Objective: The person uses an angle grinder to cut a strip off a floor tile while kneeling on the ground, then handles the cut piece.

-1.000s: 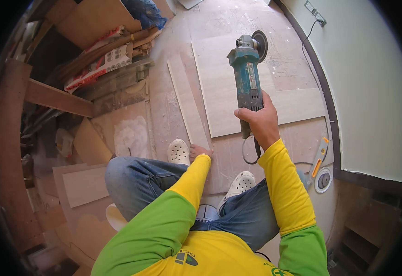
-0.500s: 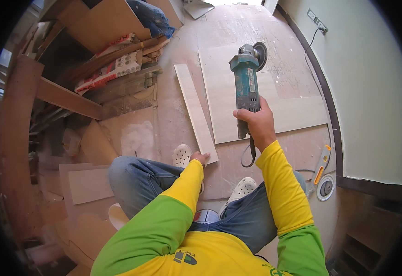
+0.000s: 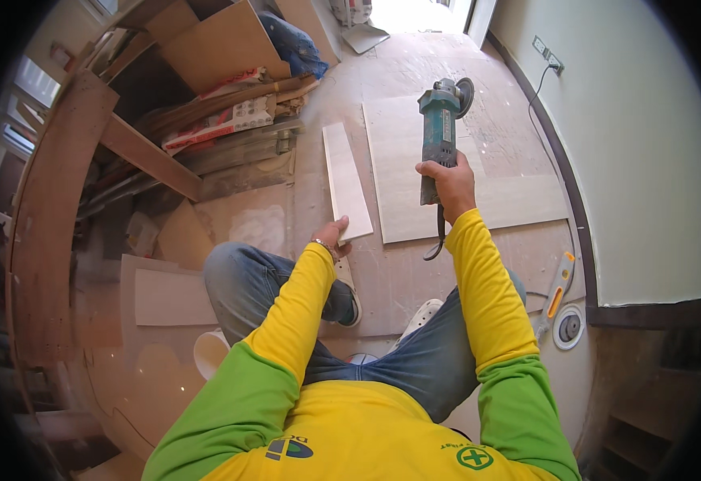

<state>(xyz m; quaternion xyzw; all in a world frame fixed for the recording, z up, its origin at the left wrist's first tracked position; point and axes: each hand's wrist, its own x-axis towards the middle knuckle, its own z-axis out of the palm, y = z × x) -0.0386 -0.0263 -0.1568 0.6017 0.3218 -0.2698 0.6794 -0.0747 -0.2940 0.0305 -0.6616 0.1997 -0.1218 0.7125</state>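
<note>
My right hand (image 3: 455,186) is wrapped round the rear body of a teal and black angle grinder (image 3: 439,128), held up in front of me. Its disc (image 3: 466,97) is at the far end, on the right side, and the power cord (image 3: 440,232) hangs from the near end. My left hand (image 3: 333,232) grips the near end of a narrow, pale tile strip (image 3: 345,176), which points away from me. Beyond and to the right of that strip, a large pale tile (image 3: 415,204) lies flat on the dusty floor, partly below the grinder.
A level (image 3: 557,284) and a round grey and white disc-shaped item (image 3: 569,327) lie by the right wall. A cord runs from the wall outlet (image 3: 548,53). Stacked boards and packaging (image 3: 234,112) fill the far left, beside a wooden frame (image 3: 54,216).
My left hand and the tile strip's near end have moved away from me. The right hand still holds the grinder. My left foot is now drawn back, and the view has shifted slightly.
</note>
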